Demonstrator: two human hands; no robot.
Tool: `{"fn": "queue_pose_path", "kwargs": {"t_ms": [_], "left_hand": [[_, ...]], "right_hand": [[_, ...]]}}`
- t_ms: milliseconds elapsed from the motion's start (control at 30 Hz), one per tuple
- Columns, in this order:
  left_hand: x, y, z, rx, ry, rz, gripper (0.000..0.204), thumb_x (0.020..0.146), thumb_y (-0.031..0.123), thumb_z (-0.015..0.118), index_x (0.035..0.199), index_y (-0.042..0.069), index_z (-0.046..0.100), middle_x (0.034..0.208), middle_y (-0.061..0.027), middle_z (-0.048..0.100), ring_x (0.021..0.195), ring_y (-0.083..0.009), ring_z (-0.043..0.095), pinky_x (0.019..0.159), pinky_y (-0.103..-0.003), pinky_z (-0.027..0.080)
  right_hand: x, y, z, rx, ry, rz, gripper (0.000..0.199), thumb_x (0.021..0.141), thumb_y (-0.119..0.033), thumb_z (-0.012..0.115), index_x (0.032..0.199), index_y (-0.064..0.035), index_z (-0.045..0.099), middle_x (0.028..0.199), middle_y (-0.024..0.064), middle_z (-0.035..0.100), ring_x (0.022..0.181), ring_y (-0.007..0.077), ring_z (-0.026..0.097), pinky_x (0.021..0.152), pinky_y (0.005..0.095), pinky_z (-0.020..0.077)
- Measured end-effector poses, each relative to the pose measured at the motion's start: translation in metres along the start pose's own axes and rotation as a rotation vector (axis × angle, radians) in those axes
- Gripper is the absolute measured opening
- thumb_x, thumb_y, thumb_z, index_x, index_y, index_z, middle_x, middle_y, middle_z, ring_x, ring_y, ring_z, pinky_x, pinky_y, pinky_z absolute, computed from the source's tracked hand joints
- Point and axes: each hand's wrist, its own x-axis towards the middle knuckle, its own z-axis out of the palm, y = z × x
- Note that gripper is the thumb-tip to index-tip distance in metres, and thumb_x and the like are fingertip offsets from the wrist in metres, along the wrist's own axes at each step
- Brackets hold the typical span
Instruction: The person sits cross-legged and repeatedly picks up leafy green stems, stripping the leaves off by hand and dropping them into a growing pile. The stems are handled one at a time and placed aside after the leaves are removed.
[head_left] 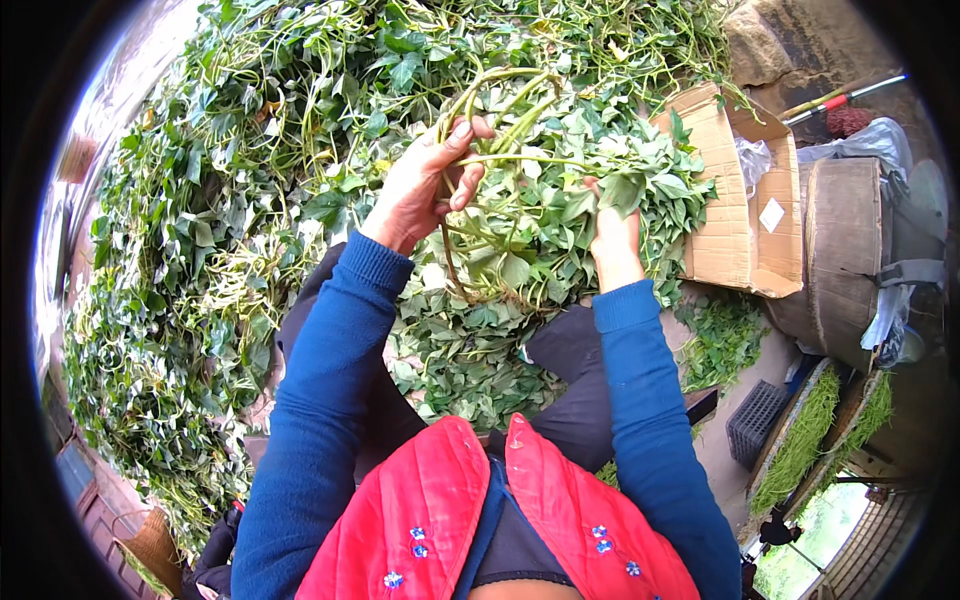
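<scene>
My left hand [418, 190] has its grip closed around a bundle of green vine stems [490, 110], held up over my lap. My right hand [612, 235] is clamped on the leafy ends [570, 200] of the same bundle (fingers mostly buried in leaves). A huge heap of vines [230, 220] fills the far left. A cardboard box [745, 200] sits to the right.

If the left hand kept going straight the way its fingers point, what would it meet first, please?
The left hand points up and right, already gripping looped green stems. Just past those it would most likely run into the big heap of leafy vines, though depth is hard to judge.
</scene>
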Motion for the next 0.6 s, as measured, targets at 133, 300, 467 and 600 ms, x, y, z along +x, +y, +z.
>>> {"fn": "queue_pose_path", "kwargs": {"t_ms": [133, 300, 467, 600], "left_hand": [[0.005, 0.005, -0.003, -0.103, -0.056, 0.025, 0.028, 0.096, 0.031, 0.046, 0.105, 0.005, 0.052, 0.056, -0.0026, 0.051, 0.035, -0.0072, 0.043, 0.031, -0.017, 0.024], [0.004, 0.004, -0.009, -0.074, -0.019, 0.017, 0.03, 0.096, 0.031, 0.046, 0.111, 0.006, 0.053, 0.059, -0.0027, 0.054, 0.036, -0.0067, 0.045, 0.031, -0.016, 0.024], [0.003, 0.0, 0.004, -0.068, -0.004, -0.021, 0.033, 0.096, 0.032, 0.046, 0.115, 0.006, 0.049, 0.065, -0.0042, 0.058, 0.038, -0.0072, 0.046, 0.031, -0.016, 0.026], [0.003, -0.003, 0.01, -0.095, -0.039, -0.043, 0.031, 0.096, 0.031, 0.045, 0.115, 0.007, 0.048, 0.066, -0.0048, 0.058, 0.037, -0.0078, 0.045, 0.031, -0.016, 0.025]], "right_hand": [[0.033, -0.009, -0.029, 0.239, 0.245, 0.189, 0.02, 0.088, -0.008, 0.052, 0.101, 0.0039, 0.061, 0.095, 0.0116, 0.064, 0.073, 0.0196, 0.062, 0.059, 0.0309, 0.0506], [-0.008, -0.115, -0.004, 0.376, 0.107, -0.403, 0.018, 0.09, -0.01, 0.053, 0.102, 0.0001, 0.061, 0.094, 0.0103, 0.064, 0.082, 0.0163, 0.062, 0.074, 0.0284, 0.05], [-0.085, -0.085, 0.078, -0.343, -0.192, -0.472, 0.018, 0.092, -0.01, 0.055, 0.101, 0.0023, 0.064, 0.088, 0.0058, 0.066, 0.083, 0.0113, 0.06, 0.075, 0.0234, 0.0465], [-0.069, -0.057, 0.106, 0.051, -0.186, -0.146, 0.021, 0.093, -0.013, 0.055, 0.102, 0.0035, 0.064, 0.092, 0.0042, 0.065, 0.083, 0.0094, 0.058, 0.078, 0.0229, 0.0448]]}}
